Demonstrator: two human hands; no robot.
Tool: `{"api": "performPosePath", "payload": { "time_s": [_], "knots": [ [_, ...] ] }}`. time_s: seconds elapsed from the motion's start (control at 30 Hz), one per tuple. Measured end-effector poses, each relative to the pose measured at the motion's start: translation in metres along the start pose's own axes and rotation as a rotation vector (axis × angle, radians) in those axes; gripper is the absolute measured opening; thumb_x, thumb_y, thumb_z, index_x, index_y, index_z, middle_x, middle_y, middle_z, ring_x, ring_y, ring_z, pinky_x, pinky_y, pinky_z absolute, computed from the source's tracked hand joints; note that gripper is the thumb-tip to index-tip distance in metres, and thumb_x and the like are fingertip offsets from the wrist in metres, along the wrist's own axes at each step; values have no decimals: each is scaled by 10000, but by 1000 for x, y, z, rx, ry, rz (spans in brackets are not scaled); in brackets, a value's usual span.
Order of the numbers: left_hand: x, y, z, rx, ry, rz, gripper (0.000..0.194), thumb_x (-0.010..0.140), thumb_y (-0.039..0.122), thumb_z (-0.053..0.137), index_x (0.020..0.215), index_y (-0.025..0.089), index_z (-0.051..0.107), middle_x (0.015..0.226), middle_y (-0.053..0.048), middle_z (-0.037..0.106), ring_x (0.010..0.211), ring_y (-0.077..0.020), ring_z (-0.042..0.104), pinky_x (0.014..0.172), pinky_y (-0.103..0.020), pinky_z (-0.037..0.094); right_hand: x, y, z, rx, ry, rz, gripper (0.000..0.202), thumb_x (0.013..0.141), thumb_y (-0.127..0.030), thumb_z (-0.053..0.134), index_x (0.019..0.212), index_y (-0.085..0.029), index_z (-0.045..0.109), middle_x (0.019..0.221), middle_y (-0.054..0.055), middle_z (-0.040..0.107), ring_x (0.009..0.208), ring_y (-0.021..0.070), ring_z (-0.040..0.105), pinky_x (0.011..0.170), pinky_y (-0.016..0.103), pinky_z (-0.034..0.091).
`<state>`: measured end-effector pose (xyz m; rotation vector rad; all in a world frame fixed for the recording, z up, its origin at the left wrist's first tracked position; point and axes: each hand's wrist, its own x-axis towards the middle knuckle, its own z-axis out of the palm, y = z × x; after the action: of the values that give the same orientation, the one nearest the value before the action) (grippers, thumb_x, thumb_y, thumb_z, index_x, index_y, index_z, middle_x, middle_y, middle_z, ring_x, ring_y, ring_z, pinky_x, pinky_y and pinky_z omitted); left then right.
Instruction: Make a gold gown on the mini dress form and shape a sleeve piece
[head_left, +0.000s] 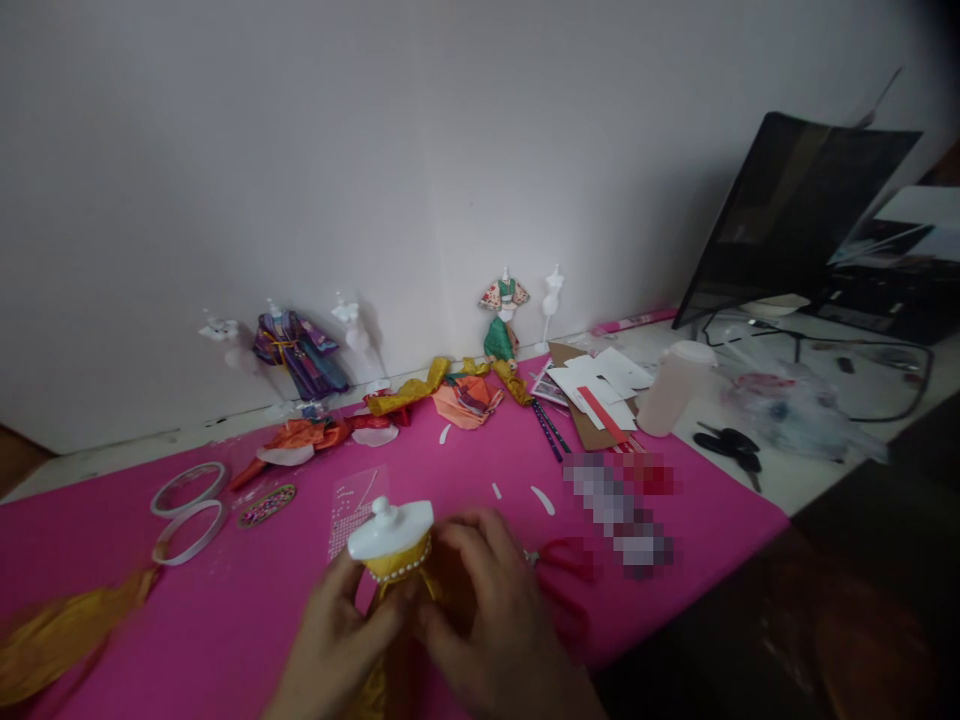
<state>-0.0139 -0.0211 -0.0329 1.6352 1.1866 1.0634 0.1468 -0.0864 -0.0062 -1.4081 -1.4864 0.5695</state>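
Observation:
A small white doll mannequin [391, 530] stands upright between my hands near the front of the table. It wears a golden-yellow dress [401, 565] with a row of white beads along its neckline. My left hand [341, 635] is closed round the left side of the dressed mannequin, thumb across the front. My right hand [491, 610] grips the yellow fabric at the other side, its fingers curled behind and the thumb in front. Behind the mannequin lies a clear sheet of stick-on pearls [352, 500]. Red-handled scissors [566, 560] lie to the right of my right hand.
A pink cover [247, 620] spreads over the table. Two rolls of white tape [189, 530] lie left. Several small mannequins, one in a purple robe [296, 350], stand along the wall. A pale bottle [670, 390], black scissors [727, 443] and a monitor [795, 215] are at right.

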Motion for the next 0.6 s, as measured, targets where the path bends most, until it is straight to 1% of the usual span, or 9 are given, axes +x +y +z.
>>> {"api": "performPosePath", "payload": {
  "time_s": [0.1, 0.2, 0.23, 0.3, 0.43, 0.57, 0.6],
  "knots": [
    [2, 4, -1, 23, -38, -4, 437, 735, 386, 717, 1118, 179, 678, 1152, -112, 716, 1095, -323, 652, 925, -412, 540, 2, 0, -1, -14, -10, -6, 430, 759, -106, 638, 1154, -259, 562, 1139, 56, 570, 1091, 249, 541, 938, 457, 476],
    [3, 3, -4, 62, -86, -2, 450, 719, 344, 731, 1132, 177, 668, 1156, -114, 714, 1080, -317, 659, 870, -377, 562, 3, -1, -1, -2, -10, 2, 437, 754, -81, 630, 1149, -256, 564, 1142, 58, 569, 1094, 246, 540, 934, 449, 474],
    [2, 3, -4, 66, -85, -6, 464, 715, 343, 733, 1143, 179, 660, 1151, -113, 716, 1063, -313, 666, 842, -365, 572, 3, -1, -1, 4, -9, 6, 441, 749, -72, 628, 1146, -254, 564, 1142, 59, 569, 1096, 246, 540, 935, 446, 474],
    [0, 3, -4, 71, -48, -10, 472, 714, 363, 725, 1144, 182, 654, 1129, -106, 722, 1039, -307, 673, 817, -360, 579, 3, -1, 0, 14, -4, 4, 450, 737, -53, 620, 1138, -249, 564, 1136, 61, 571, 1093, 244, 543, 933, 441, 474],
    [-3, 9, 0, 121, 45, 19, 419, 715, 414, 695, 1070, 192, 682, 1038, -88, 739, 1010, -312, 671, 879, -411, 554, 1, 1, 2, 14, 1, -9, 460, 737, -54, 621, 1143, -262, 560, 1132, 52, 574, 1082, 239, 545, 928, 431, 475],
    [-3, 19, 3, 170, 44, 30, 348, 726, 419, 689, 1009, 219, 712, 823, -45, 737, 872, -287, 687, 891, -427, 539, 0, 2, 3, -4, -8, -6, 405, 767, -91, 626, 1128, -264, 567, 1125, 50, 577, 1075, 240, 543, 918, 431, 474],
    [-3, 21, 3, 173, 41, 31, 334, 723, 412, 694, 996, 220, 717, 804, -41, 735, 849, -283, 689, 883, -423, 541, 0, 2, 2, -6, -13, -3, 416, 762, -87, 623, 1134, -264, 565, 1131, 51, 576, 1080, 242, 542, 918, 432, 474]
  ]
}}
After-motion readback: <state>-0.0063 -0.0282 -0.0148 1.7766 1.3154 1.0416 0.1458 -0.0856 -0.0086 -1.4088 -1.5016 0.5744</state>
